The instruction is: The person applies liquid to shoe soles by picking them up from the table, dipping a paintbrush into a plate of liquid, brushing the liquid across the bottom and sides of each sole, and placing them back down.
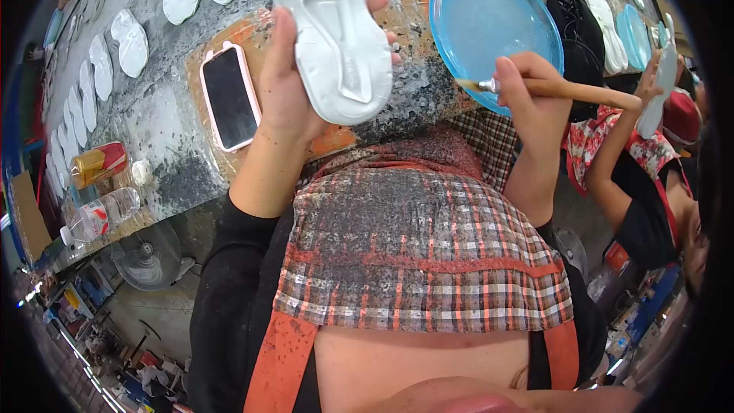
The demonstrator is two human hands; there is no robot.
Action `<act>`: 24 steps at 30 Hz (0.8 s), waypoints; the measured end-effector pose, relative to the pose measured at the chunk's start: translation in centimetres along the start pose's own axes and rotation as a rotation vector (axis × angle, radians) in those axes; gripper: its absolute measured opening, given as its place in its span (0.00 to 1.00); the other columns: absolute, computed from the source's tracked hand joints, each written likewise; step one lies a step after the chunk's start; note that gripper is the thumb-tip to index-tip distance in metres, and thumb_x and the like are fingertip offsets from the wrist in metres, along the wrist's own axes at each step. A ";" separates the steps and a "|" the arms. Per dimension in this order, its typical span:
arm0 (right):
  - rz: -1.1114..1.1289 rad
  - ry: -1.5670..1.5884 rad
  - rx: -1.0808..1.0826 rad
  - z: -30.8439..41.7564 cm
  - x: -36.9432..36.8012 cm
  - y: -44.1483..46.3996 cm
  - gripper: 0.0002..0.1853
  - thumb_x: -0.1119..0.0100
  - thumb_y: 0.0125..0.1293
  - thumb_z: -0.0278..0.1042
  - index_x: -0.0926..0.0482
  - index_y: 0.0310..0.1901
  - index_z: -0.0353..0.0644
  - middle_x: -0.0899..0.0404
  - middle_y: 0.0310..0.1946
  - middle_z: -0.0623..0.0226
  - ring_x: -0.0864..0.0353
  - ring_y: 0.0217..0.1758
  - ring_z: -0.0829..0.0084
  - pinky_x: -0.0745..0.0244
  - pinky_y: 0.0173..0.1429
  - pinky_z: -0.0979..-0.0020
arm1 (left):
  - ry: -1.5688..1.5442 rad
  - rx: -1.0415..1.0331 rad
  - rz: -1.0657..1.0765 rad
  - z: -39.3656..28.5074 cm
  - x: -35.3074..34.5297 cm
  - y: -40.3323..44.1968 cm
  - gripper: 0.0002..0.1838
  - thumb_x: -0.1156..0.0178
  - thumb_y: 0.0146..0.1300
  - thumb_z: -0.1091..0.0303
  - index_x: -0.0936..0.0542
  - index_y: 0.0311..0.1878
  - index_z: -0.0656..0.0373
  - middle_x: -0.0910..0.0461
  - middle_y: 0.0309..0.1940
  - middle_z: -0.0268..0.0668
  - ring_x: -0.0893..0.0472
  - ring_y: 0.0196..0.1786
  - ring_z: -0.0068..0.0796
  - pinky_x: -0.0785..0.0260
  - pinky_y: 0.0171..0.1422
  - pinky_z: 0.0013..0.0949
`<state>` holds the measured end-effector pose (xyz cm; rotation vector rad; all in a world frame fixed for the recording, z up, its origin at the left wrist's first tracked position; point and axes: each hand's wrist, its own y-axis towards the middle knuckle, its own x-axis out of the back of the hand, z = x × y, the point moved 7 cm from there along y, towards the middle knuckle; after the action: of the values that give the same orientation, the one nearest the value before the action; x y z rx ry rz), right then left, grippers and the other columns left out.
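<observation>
A white shoe sole [336, 38] with a long recess along its middle is held up in my left hand [290, 84], thumb on one edge and fingertips showing past the other. My right hand [535, 95] is closed around the wooden handle of a brush [573, 90]. The brush's pale bristles point left, over the near rim of a round blue lidded-looking dish [497, 23] that holds a cloudy, whitish content. The sole and the brush are apart. Below both hands lies a stained plaid apron [420, 252].
A phone in a pink case [230, 98] lies left of my left hand. More white soles [130, 42] line the table's left side. Bottles [111, 210] stand near its front edge. At the right, a co-worker [634, 168] holds another sole. A fan [149, 256] is below.
</observation>
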<state>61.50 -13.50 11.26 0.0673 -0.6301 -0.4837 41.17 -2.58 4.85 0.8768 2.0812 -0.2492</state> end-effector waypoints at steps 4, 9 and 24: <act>0.345 0.290 0.484 7.0 -0.3 1.4 0.08 0.33 0.54 0.23 0.17 0.36 0.32 0.18 0.28 0.61 0.19 0.29 0.76 0.30 0.32 0.79 | -0.048 -0.005 0.050 0.2 -2.5 -0.1 0.42 0.72 0.70 0.34 0.41 0.69 0.65 0.30 0.60 0.53 0.21 0.54 0.43 0.23 0.54 0.44; 0.541 0.087 0.787 11.7 -1.0 3.3 0.10 0.35 0.54 0.24 0.18 0.39 0.31 0.18 0.31 0.54 0.18 0.33 0.66 0.26 0.37 0.71 | -0.120 0.114 0.031 0.5 -4.6 -0.7 0.43 0.70 0.69 0.32 0.40 0.69 0.63 0.29 0.61 0.47 0.23 0.58 0.38 0.28 0.61 0.42; 0.295 0.375 0.965 12.3 -4.4 -1.9 0.12 0.24 0.49 0.33 0.16 0.33 0.38 0.19 0.22 0.62 0.18 0.24 0.70 0.25 0.26 0.75 | -0.104 -0.406 -0.153 -2.8 -4.7 0.3 0.53 0.79 0.58 0.20 0.33 0.62 0.60 0.25 0.55 0.42 0.23 0.54 0.34 0.29 0.59 0.38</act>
<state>50.50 -12.13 18.46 0.9441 -0.4433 0.1553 41.46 -3.44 10.28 0.4527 2.0050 0.0488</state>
